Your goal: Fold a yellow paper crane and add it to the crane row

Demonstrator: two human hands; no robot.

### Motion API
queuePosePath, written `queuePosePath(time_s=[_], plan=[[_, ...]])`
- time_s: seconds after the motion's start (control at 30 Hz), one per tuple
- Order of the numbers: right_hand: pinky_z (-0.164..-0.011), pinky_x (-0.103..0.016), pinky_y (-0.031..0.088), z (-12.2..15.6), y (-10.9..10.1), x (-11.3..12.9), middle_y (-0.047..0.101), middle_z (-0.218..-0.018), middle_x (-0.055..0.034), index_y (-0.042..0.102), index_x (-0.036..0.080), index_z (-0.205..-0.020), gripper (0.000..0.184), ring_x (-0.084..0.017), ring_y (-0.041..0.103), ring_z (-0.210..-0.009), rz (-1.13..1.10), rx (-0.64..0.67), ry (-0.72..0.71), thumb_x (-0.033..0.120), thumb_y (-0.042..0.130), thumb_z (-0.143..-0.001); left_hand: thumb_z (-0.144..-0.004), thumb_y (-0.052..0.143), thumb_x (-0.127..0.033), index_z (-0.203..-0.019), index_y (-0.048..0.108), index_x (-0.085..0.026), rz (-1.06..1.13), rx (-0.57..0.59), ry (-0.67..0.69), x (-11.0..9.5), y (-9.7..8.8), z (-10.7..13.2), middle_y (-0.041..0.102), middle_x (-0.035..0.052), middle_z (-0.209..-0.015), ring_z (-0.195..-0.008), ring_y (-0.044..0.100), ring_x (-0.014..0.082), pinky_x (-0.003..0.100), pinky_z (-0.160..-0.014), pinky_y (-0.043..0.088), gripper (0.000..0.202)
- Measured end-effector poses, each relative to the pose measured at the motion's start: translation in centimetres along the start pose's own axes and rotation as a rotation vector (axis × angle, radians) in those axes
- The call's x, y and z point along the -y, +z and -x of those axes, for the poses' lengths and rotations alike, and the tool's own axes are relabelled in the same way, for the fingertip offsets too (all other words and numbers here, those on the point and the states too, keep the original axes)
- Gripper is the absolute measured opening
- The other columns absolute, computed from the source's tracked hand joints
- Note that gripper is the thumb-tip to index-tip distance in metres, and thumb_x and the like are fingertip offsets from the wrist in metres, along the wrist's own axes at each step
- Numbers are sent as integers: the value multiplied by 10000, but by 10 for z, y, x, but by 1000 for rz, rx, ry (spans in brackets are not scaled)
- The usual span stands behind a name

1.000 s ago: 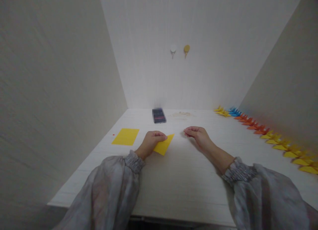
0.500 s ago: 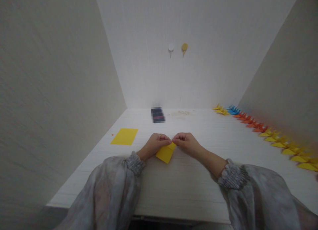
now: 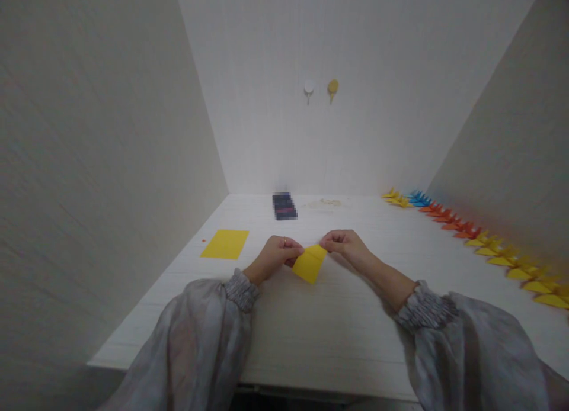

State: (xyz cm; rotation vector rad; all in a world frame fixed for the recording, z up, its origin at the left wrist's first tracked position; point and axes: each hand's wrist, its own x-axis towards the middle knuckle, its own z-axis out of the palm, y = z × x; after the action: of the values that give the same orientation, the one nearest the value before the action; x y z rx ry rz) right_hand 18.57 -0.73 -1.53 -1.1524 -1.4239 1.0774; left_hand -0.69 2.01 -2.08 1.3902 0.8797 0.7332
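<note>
A small yellow paper square (image 3: 309,263) hangs just above the white table (image 3: 320,334), held at its top edge by both hands. My left hand (image 3: 273,258) pinches its left corner, fingers curled, a ring on one finger. My right hand (image 3: 347,247) pinches its right corner with thumb and forefinger. The paper tilts, its lower corner pointing down toward the table. Both arms wear loose grey sleeves with gathered cuffs.
A flat yellow sheet (image 3: 224,244) lies on the table to the left. A dark blurred object (image 3: 284,206) sits at the back. A row of folded paper cranes (image 3: 471,232), yellow, blue and orange, runs along the right wall. Two hooks (image 3: 320,89) are on the back wall.
My right hand came in from the right and took the paper's right corner. Both hands have since lifted the paper slightly and shifted it to the right.
</note>
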Motion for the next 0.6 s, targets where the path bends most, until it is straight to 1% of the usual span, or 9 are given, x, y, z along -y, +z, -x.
queuePosePath(time_s=[0.13,0.2,0.27,0.33,0.4,0.47,0.53,0.6], plan=[[-531,-233,324,0,3,1,536,-499,27,631,145,-561,111,-78,435,-495,-65,-40,17,250,664,-576,-595,643,-252,-676,615,-90,23,-23,14,-1,1,0,615,30,-589,-495,545,88,216,-509,430,183],[-543,-234,336,0,5,1,551,-513,24,635,148,-573,107,-80,448,-504,-114,-67,19,249,670,-572,-604,636,-261,-681,608,-93,31,-10,11,-3,1,1,616,31,-602,-502,550,90,221,-514,436,187],[-557,-238,351,1,8,2,571,-539,17,634,148,-584,108,-85,468,-517,-156,-61,24,247,673,-570,-613,627,-271,-694,604,-98,27,45,-9,-3,3,3,621,36,-630,-521,561,99,230,-520,443,192],[-558,-244,360,2,11,3,577,-545,12,628,144,-583,113,-91,479,-518,-170,-28,40,246,675,-567,-611,630,-275,-709,605,-105,14,120,-27,-3,5,4,623,35,-654,-541,565,103,226,-519,438,198],[-550,-250,365,4,15,3,566,-527,10,619,138,-573,123,-97,479,-510,-150,16,70,247,677,-566,-603,642,-274,-724,607,-112,9,185,-26,-3,9,6,621,25,-660,-547,553,91,203,-514,416,205],[-548,-255,372,6,20,4,554,-524,10,607,136,-570,137,-102,479,-513,-122,44,81,255,674,-576,-602,650,-281,-705,608,-114,-6,210,-4,-3,12,6,606,7,-619,-512,517,66,176,-485,375,200],[-565,-260,385,6,22,4,554,-565,4,603,142,-611,148,-108,486,-543,-99,40,37,283,645,-622,-604,652,-292,-673,609,-111,-29,170,17,-4,13,6,587,-1,-579,-483,488,57,172,-466,350,199],[-611,-270,403,7,23,5,566,-679,-10,609,162,-750,155,-117,501,-612,-42,-11,-90,303,594,-686,-607,650,-305,-667,608,-110,1,80,38,-5,13,4,589,6,-587,-499,502,70,187,-487,374,209]])
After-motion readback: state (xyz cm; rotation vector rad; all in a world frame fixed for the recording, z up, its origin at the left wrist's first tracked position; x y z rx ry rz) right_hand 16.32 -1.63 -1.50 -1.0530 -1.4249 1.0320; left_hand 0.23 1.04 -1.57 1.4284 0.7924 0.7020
